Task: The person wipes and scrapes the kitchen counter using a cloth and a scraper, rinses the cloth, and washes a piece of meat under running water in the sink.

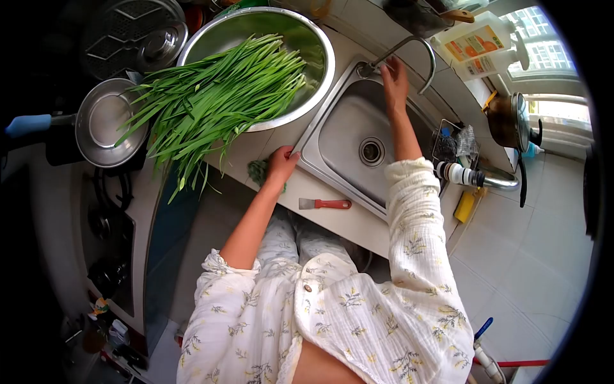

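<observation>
My left hand (281, 165) is at the counter's edge beside the sink corner, its fingers curled together near the metal rim. A dark green scrubber-like bundle (258, 171) shows beside and behind that wrist; whether the hand grips it is hidden. Across the stainless sink (345, 121), my right hand (394, 83) is raised beneath the arched tap (409, 40), fingers stretched out and thumb apart. Contact with the tap cannot be made out. A scraper with a red handle (332, 204) lies on the counter in front of the sink.
Long green chives (224, 96) overhang a large steel bowl (327, 57) at the left. Beyond is a pan with a blue handle (105, 121). On the right are plastic bottles (476, 45), a wire rack (446, 144), a lidded pot (508, 121) and a yellow sponge (465, 205).
</observation>
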`<state>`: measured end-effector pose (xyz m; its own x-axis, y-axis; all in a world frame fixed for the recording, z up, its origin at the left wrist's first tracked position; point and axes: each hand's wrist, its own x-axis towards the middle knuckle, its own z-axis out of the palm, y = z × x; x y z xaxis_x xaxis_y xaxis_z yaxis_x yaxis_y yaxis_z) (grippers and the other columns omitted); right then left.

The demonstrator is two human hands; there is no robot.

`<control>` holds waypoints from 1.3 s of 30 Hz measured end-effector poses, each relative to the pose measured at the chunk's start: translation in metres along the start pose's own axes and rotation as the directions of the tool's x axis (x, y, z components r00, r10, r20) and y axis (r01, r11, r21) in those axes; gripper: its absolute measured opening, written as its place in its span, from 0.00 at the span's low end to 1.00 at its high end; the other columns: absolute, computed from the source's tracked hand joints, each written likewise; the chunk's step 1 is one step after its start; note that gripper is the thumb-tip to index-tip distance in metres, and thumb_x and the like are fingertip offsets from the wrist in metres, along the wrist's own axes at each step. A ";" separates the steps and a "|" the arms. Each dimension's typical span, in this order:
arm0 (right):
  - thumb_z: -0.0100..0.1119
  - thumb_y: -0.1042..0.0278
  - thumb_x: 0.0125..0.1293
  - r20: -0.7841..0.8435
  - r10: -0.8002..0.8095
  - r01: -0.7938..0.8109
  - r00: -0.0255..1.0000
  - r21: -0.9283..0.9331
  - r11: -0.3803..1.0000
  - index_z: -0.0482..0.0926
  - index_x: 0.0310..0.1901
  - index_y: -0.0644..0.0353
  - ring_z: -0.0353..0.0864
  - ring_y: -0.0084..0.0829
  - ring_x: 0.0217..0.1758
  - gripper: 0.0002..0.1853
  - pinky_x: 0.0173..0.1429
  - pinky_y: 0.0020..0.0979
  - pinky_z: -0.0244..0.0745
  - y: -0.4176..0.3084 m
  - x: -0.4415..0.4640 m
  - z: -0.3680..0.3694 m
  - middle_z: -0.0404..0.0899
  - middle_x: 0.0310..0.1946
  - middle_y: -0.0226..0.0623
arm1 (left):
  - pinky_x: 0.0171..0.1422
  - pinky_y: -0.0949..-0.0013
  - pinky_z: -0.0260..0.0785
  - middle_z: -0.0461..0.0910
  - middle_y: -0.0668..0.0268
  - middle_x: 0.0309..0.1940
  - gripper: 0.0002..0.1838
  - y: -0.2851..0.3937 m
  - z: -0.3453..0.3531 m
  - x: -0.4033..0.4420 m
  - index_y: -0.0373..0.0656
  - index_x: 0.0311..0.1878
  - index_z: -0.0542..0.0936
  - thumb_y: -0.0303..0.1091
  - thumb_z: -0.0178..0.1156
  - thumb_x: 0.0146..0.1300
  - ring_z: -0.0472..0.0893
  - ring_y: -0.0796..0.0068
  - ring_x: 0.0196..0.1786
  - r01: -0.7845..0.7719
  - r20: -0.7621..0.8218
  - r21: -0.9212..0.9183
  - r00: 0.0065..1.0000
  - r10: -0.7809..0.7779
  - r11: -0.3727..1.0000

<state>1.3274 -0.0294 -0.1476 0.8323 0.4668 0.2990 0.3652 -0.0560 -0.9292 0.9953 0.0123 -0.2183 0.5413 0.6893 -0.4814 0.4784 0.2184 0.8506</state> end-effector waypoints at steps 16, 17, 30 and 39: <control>0.63 0.72 0.51 0.395 0.090 0.239 0.914 -0.705 0.667 0.75 0.51 0.59 0.73 0.38 0.53 0.22 0.57 0.40 0.63 -0.084 -0.345 -0.050 0.74 0.49 0.38 | 0.27 0.76 0.70 0.77 0.65 0.27 0.09 0.010 -0.020 0.015 0.35 0.41 0.74 0.30 0.61 0.61 0.77 0.78 0.23 0.225 0.327 0.034 0.918 -0.224 0.974; 0.64 0.72 0.50 0.356 0.105 0.203 0.928 -0.722 0.661 0.75 0.49 0.59 0.73 0.37 0.51 0.22 0.55 0.39 0.64 -0.081 -0.351 -0.047 0.74 0.47 0.36 | 0.26 0.76 0.70 0.76 0.65 0.27 0.09 0.010 -0.020 0.016 0.36 0.40 0.74 0.30 0.61 0.61 0.77 0.77 0.22 0.227 0.339 0.033 0.914 -0.224 0.973; 0.67 0.66 0.48 -0.148 0.087 -0.171 0.985 -0.780 0.602 0.77 0.39 0.57 0.73 0.36 0.44 0.16 0.46 0.37 0.65 -0.068 -0.354 0.014 0.74 0.39 0.33 | 0.20 0.75 0.69 0.75 0.64 0.23 0.10 0.006 -0.023 0.036 0.35 0.38 0.73 0.30 0.63 0.59 0.77 0.74 0.18 0.155 0.425 0.091 0.887 -0.179 0.984; 0.69 0.65 0.45 -0.306 0.095 -0.306 0.947 -0.777 0.550 0.76 0.40 0.55 0.72 0.36 0.47 0.18 0.48 0.37 0.64 -0.070 -0.361 0.007 0.74 0.40 0.31 | 0.21 0.75 0.70 0.77 0.63 0.23 0.10 0.011 -0.024 0.045 0.34 0.34 0.75 0.31 0.63 0.59 0.79 0.73 0.19 0.051 0.435 0.222 0.889 -0.145 0.974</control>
<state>0.9989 -0.1880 -0.1920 0.9508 0.1665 0.2613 0.2699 -0.8593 -0.4344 1.0081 0.0625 -0.2256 0.7121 0.2807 -0.6435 0.6466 0.0946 0.7569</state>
